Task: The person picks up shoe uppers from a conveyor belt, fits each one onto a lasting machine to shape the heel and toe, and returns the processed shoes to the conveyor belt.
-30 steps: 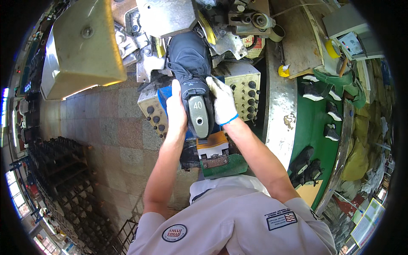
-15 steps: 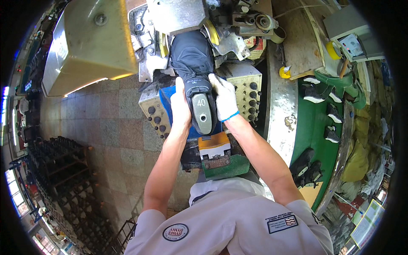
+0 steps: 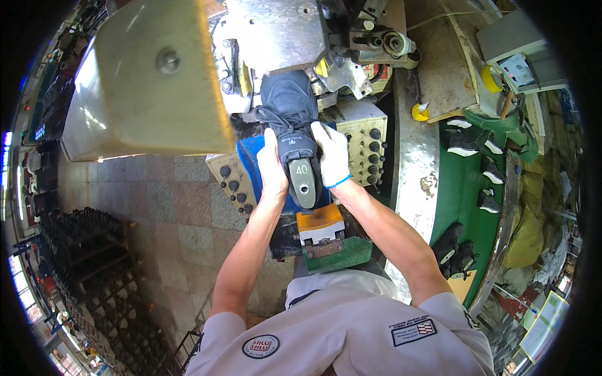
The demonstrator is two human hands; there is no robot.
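A dark lace-up shoe sits on a grey-green shoe last, toe pointing away from me. Its toe end is partly hidden under a metal plate of a machine. Along the left of the heel collar, my left hand is closed on the shoe, in what looks like a white glove. My right hand, in a white glove with a blue cuff, grips the opposite side. Just below the heel end stands an orange-topped support block.
A large beige machine cover hangs at upper left. Control boxes with dark knobs flank the shoe. On the right, a green surface carries several dark shoes. Racks stand on the tiled floor at left.
Shoe and both hands have come slightly toward me and right. The metal plate and beige cover also appear lower and farther right in view. Both hands keep their hold.
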